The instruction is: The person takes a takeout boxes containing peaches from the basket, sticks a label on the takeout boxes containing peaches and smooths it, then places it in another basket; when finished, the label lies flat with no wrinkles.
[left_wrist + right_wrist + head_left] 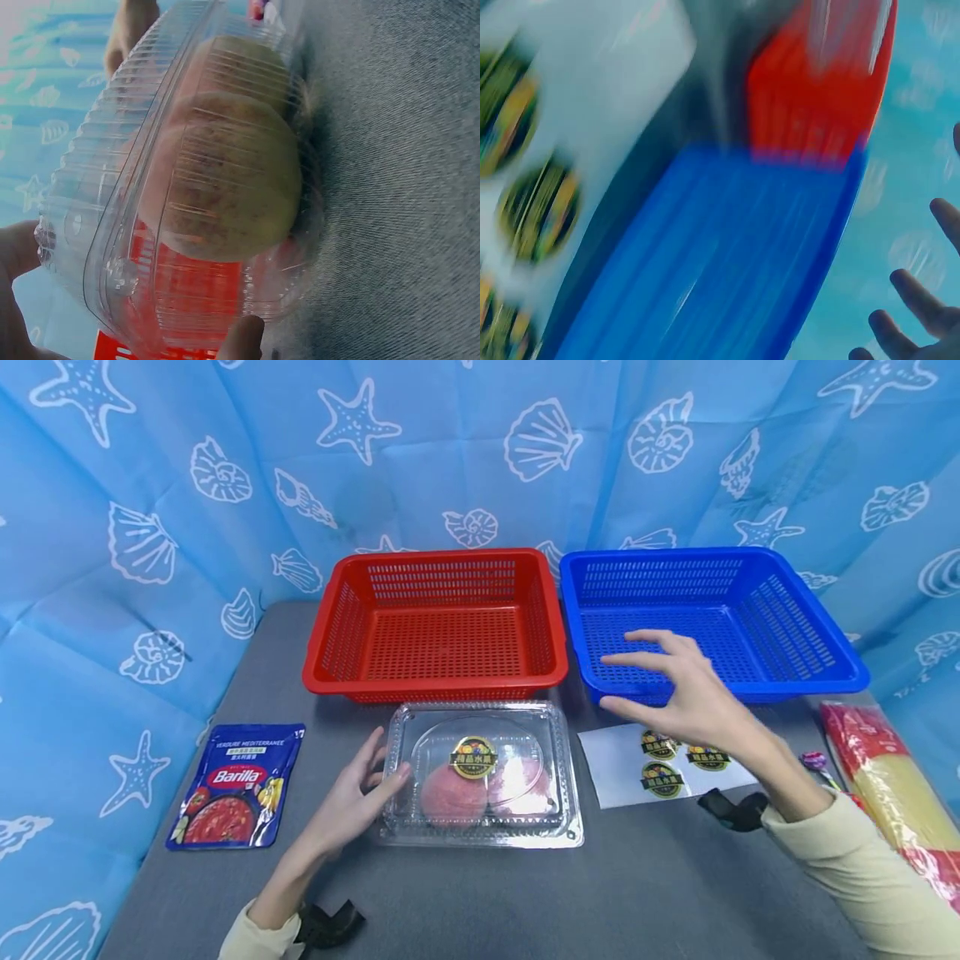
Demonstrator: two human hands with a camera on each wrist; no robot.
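Note:
A clear plastic clamshell box [480,835] stands in the middle of the table with two round pink peaches [453,795] inside. A round black-and-gold sticker [473,757] is on its lid. My left hand [348,802] is at the box's left side, thumb over the lid edge and relaxed fingers along the side wall. In the left wrist view the peaches [225,180] show through the ribbed wall. My right hand [682,693] hangs over the front of the blue basket [750,685], fingers spread with nothing between them. Below it lies a white sticker sheet [611,768] with several matching stickers.
Behind the box a red basket [435,681] stands beside the blue one. A blue sauce pouch [236,785] lies at left. Right of the sheet are a wrapped lollipop [813,760] and a long red-and-yellow pack of noodles [900,777]. A blue curtain [420,468] closes off the back.

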